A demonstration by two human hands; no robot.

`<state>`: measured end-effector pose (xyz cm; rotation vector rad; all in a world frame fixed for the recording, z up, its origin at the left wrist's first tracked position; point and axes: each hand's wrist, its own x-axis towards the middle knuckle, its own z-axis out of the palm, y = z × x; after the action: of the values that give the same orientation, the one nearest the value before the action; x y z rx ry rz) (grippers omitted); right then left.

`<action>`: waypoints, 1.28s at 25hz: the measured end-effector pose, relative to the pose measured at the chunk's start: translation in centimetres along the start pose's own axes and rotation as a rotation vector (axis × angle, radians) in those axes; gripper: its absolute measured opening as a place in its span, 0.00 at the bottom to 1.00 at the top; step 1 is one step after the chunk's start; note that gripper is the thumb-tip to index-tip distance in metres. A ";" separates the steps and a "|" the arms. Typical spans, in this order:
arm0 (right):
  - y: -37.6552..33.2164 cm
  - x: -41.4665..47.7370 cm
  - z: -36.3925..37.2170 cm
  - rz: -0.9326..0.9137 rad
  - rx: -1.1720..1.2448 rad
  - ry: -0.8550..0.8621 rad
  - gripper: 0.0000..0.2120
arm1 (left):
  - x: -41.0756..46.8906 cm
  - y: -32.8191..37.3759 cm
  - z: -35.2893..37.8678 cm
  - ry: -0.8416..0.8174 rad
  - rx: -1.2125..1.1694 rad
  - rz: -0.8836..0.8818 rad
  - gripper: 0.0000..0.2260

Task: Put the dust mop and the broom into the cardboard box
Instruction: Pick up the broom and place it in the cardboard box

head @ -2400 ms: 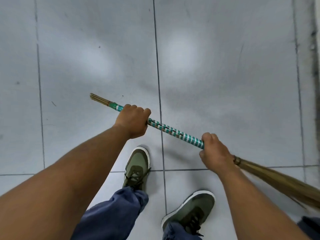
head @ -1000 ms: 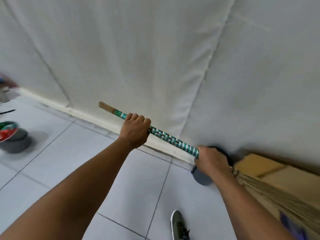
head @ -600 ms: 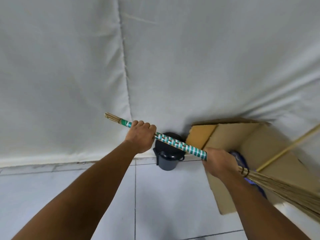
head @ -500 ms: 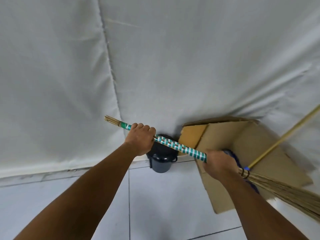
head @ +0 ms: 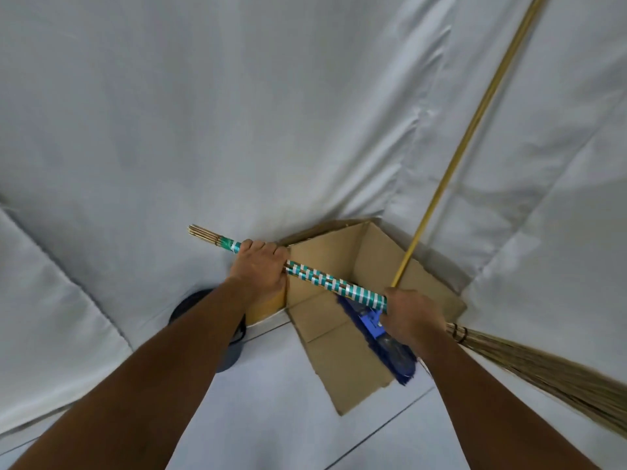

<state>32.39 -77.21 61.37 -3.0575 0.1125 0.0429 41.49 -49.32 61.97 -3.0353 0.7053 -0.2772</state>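
Broom (head: pixel 334 287) held crosswise in both hands, its green-and-white banded handle running from about ten o'clock down to four o'clock across the middle of the view. The left hand (head: pixel 261 266) is wrapped around the handle near its upper end, fingers curled over the top, and bare stick ends poke out beyond the fist toward ten o'clock. The right hand (head: pixel 412 317) is clenched around the lower end of the banded part, just above the dark tie that binds the bristles (head: pixel 556 374); the straw-coloured bristles fan out toward four o'clock and run off the right edge.

Directly beneath the handle sits the cardboard box (head: pixel 342 361), open at the top, its flaps spread, standing on the pale tiled floor (head: pixel 271 418) against a white cloth backdrop (head: pixel 237 113). The broom is above the opening — not inside it.

The dust mop (head: pixel 395 354) is already in the box: its blue fringed head lies along the side of the box at five o'clock, partly hidden by the right hand, and its long yellow pole (head: pixel 475 117) rises from the box toward one o'clock, leaning on the cloth and leaving the frame at the top.

At eight o'clock from the box a dark round bucket (head: pixel 230 354) stands on the floor, mostly covered by the left forearm.
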 end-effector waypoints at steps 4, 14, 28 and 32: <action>5.6 0.8 1.4 0.092 0.095 -0.046 0.09 | 4.2 4.6 2.7 0.027 -0.013 0.081 0.13; 14.1 6.9 7.9 0.279 0.338 -0.197 0.18 | 20.8 12.1 12.9 -0.191 -0.028 0.210 0.19; 23.3 21.1 18.2 0.543 0.294 -0.357 0.14 | 39.5 17.7 28.5 -0.391 -0.063 0.423 0.17; 26.3 22.9 26.4 0.542 0.310 -0.411 0.14 | 39.7 18.7 37.6 -0.474 -0.121 0.408 0.20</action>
<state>52.56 -102.85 32.27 -2.5558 0.8210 0.6138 74.94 -84.61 30.71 -2.7853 1.2811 0.4872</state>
